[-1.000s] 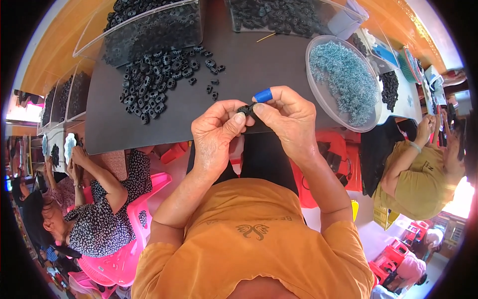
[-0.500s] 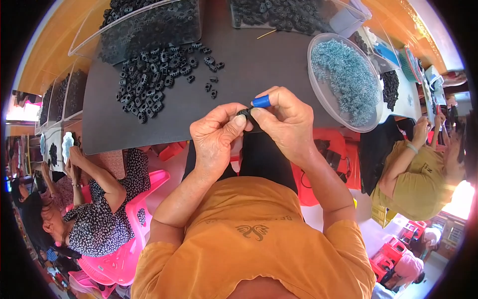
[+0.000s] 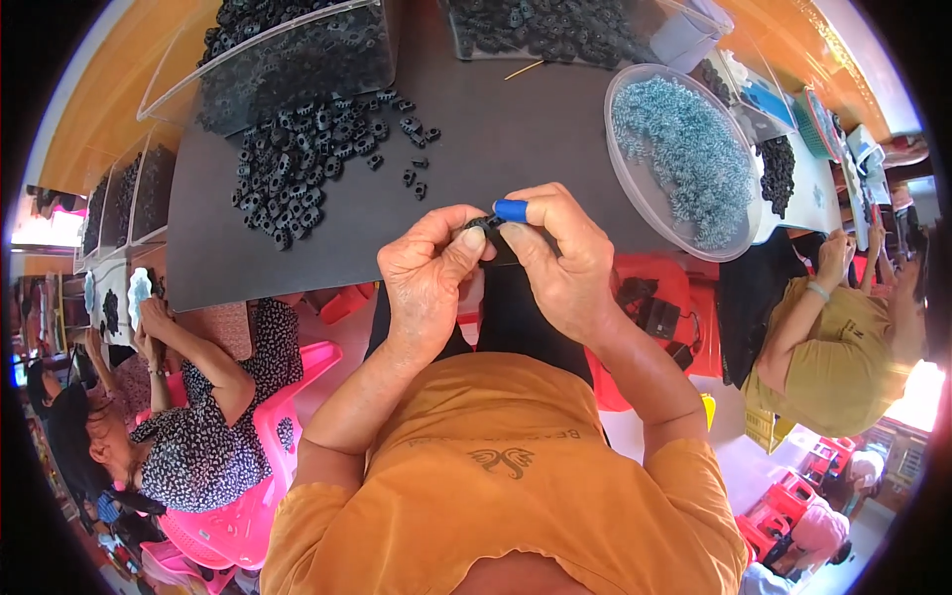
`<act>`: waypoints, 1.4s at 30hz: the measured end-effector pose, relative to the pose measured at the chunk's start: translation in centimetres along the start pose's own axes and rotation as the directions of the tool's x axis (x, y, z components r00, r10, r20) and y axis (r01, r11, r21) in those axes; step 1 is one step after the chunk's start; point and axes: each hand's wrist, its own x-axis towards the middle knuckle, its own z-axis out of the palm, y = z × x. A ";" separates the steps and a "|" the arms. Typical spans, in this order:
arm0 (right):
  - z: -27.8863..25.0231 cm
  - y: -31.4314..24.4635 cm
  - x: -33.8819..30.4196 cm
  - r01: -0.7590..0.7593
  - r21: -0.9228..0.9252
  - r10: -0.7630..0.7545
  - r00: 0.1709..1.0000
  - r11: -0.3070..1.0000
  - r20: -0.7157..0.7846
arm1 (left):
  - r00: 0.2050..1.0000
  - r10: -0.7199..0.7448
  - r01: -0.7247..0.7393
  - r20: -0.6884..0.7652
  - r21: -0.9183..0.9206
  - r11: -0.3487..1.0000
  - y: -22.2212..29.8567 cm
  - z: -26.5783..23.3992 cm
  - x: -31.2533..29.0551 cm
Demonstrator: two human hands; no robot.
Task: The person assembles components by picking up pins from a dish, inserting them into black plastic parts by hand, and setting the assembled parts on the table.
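Observation:
Just past the near edge of the dark tabletop [image 3: 476, 129], my left hand [image 3: 426, 263] pinches a small black plastic part [image 3: 485, 224] between thumb and fingertips. My right hand [image 3: 567, 248] meets it from the other side, thumb and index fingertip closed at the part. A blue sleeve [image 3: 510, 210] covers the right index fingertip. Whether a smaller piece sits in the right pinch is hidden. Ahead and to the left lies a pile of similar black parts [image 3: 302, 164], with several loose ones beside it. A round clear tray [image 3: 635, 198] of small bluish springs [image 3: 684, 149] stands to the right.
Clear bins of black parts stand at the back left [image 3: 297, 69] and back centre [image 3: 555, 35]. A thin yellowish stick [image 3: 524, 70] lies before the centre bin. People sit close on both sides, one on a pink chair [image 3: 283, 416]. A red stool [image 3: 684, 297] is right of my legs.
My right hand has shifted slightly left, and its blue-covered finger now lies flatter over the black part. The left hand keeps its pinch almost in place.

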 end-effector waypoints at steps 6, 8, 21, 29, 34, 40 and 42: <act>0.5 0.5 -0.5 0.089 -0.028 -0.091 0.992 0.996 -0.092 | 1.000 -0.013 0.013 -0.022 0.008 1.000 0.8 -0.1 0.5; 0.6 0.6 -0.5 0.091 0.009 -0.090 0.991 0.996 -0.100 | 0.999 -0.019 0.021 -0.050 0.034 0.999 1.3 -0.2 0.7; 1.7 1.3 -1.1 0.126 0.007 -0.118 0.949 0.992 -0.292 | 0.985 0.105 -0.100 -0.135 0.041 0.994 0.0 1.9 0.2; 0.5 2.6 -1.3 -0.021 0.065 0.036 0.972 0.998 -0.233 | 0.998 0.008 -0.040 0.056 0.600 0.799 3.4 -0.3 3.6; -0.4 3.0 -1.6 -0.101 0.260 0.168 0.954 0.960 -0.250 | 0.794 0.076 -0.604 0.603 0.797 -0.010 3.6 -0.9 6.9; -0.5 3.7 -1.9 -0.033 0.158 0.074 0.964 0.987 -0.255 | 0.691 0.039 -0.707 0.722 0.686 -0.174 3.1 0.6 6.7; -0.6 3.2 -1.8 -0.049 0.156 0.087 0.965 0.987 -0.247 | 0.650 0.135 -0.731 0.748 0.663 -0.159 2.3 0.2 6.3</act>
